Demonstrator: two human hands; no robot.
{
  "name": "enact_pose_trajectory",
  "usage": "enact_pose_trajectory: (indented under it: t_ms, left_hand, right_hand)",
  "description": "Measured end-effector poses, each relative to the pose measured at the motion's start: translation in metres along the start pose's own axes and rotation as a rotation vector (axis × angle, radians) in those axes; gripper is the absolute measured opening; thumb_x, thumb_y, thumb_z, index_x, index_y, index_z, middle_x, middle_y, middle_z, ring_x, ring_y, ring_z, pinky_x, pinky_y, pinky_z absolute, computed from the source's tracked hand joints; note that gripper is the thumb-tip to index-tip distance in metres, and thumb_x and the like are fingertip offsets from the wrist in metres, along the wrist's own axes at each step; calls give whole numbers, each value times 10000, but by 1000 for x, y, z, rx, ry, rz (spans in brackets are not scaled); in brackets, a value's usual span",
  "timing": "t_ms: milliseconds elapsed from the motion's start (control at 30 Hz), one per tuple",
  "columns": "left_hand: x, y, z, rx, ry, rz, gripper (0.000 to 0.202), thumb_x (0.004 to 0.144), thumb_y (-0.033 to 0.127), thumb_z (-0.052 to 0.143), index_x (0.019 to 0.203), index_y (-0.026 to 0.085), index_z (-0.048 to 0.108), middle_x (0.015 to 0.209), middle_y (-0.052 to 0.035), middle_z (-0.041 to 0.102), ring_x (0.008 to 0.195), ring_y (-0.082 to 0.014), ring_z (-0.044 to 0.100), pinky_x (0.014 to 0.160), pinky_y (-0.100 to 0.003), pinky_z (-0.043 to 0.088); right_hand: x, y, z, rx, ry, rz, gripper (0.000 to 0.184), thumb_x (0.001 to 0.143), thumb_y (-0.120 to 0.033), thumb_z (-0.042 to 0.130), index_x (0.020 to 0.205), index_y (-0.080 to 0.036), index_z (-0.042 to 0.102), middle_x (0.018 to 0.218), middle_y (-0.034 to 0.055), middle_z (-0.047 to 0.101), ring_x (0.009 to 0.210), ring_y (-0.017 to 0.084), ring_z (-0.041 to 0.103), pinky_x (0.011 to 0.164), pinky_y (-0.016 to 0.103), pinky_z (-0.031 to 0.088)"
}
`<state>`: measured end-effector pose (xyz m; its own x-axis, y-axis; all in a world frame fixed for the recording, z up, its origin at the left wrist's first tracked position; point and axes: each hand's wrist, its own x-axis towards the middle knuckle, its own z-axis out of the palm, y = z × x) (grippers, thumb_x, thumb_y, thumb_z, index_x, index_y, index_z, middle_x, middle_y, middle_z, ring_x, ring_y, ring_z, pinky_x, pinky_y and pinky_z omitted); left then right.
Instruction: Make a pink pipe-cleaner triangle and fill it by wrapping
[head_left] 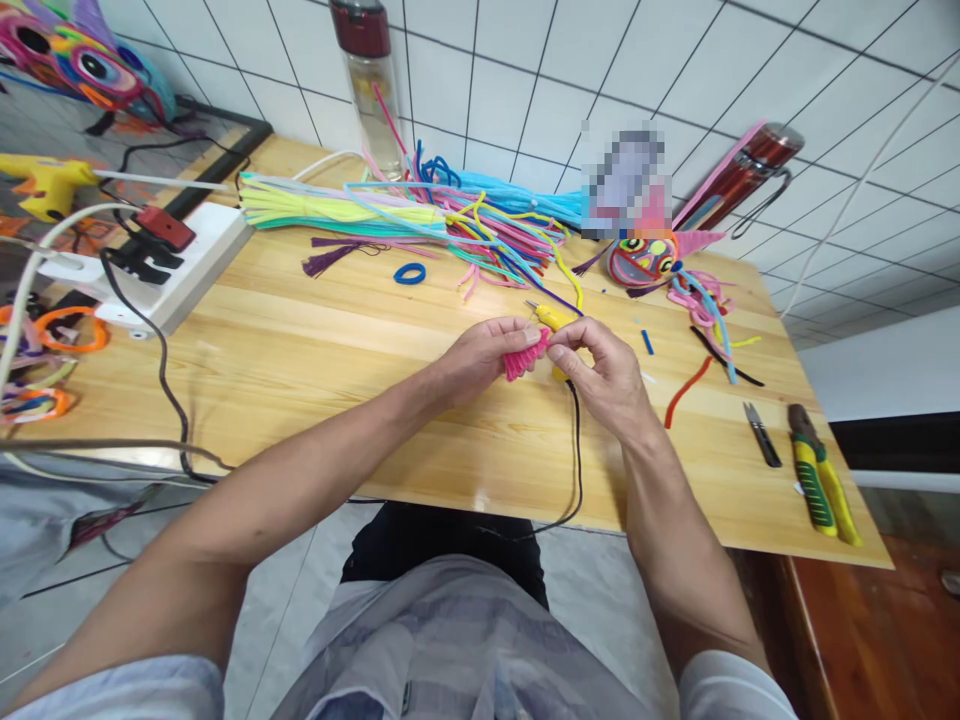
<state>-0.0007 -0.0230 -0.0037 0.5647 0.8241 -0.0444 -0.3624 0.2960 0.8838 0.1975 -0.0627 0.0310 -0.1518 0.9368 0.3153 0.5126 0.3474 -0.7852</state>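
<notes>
A small bright pink fuzzy piece (523, 361), which looks like chenille stem folded into a ridged fan, is between my two hands above the table's middle. My left hand (484, 355) is closed on it, thumb on top. The fingertips of my right hand (600, 365) pinch at its upper right end. Just behind my fingers lies a yellow hot glue gun (551, 316), its metal tip pointing left. My right hand partly hides the gun, and its black cord (578, 450) runs down toward the table's front edge.
Bundled chenille stems (330, 208) lie along the back. A blue ring (409, 273) and a colourful fuzzy mask (641, 258) sit nearby. Pliers (819, 480), thread snips (763, 436) and a red stem (686, 392) are on the right. A power strip (202, 255) and another glue gun (49, 185) are left.
</notes>
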Motion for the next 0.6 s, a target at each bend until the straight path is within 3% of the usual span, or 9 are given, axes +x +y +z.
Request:
enact_pose_trajectory:
  t_ms: [100,200,333,400,500,600]
  left_hand:
    - [-2,-3,1,121,122,134,454,810,563,889,1004,189,719,960,-43,740,813,-134,640,744,-263,493]
    - [-6,-6,5,400,245,356,430,827,431,866,1156,209,700,1240,-91,749,1047,-194,690,945,-329,534]
    - [-7,-12,6,780,265,570,368,795,231,833,1142,225,711,1270,-123,753,1250,-300,666,1110,-443,503]
    - [-6,-16,4,877,260,621,286,829,190,794,1105,230,729,1223,-122,771,1255,-321,669,1120,-464,484]
    - [-4,-20,0,947,291,672,95,945,221,730,1035,232,757,1104,-119,791,1123,-309,703,1018,-445,480]
    - [-4,-20,-2,979,316,717,86,1011,263,690,985,223,762,1011,-125,798,1013,-296,712,931,-432,464]
  right_hand:
    - [-1,3,3,27,44,89,251,937,-476,773,853,-244,725,797,12,711,737,181,611,734,345,531]
    - [-1,7,8,86,89,191,292,919,-509,777,841,-237,708,734,-13,660,663,152,552,649,308,484]
    - [-1,4,14,161,79,277,289,879,-505,782,827,-240,681,678,-26,626,602,141,532,589,292,441]
    - [-1,0,16,195,54,302,282,867,-494,787,826,-241,670,655,-31,619,576,139,534,578,296,435]
    - [-2,-5,19,252,20,337,280,864,-486,794,849,-228,687,618,-40,598,543,128,523,571,306,409]
    - [-3,-8,20,290,13,364,310,831,-489,831,887,-204,720,653,-32,614,561,121,527,588,316,406]
